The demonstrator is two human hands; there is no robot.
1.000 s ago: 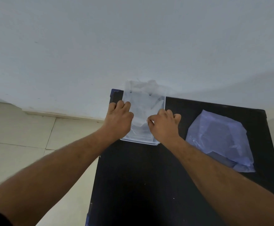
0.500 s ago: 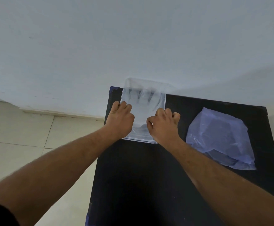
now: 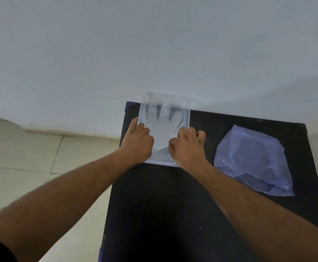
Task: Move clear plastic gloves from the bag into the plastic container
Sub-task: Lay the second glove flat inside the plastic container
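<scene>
A clear plastic container (image 3: 189, 116) sits at the far left corner of the black table (image 3: 163, 205), against the wall. A clear plastic glove (image 3: 162, 127) lies flat inside it, fingers pointing away from me. My left hand (image 3: 138, 143) rests on the container's left side with fingers curled down on the glove's cuff end. My right hand (image 3: 187, 146) is at the container's right side, thumb and fingers pinched on the same cuff end. The bluish plastic bag (image 3: 252, 159) lies to the right, apart from both hands.
A white wall (image 3: 154, 44) rises directly behind the table. Tiled floor (image 3: 31, 157) drops off past the table's left edge. The near part of the tabletop is bare black surface.
The glove, bunched up at the container's far end a second ago, now lies spread flat inside. Both hands stayed on its near end and shifted slightly toward me.
</scene>
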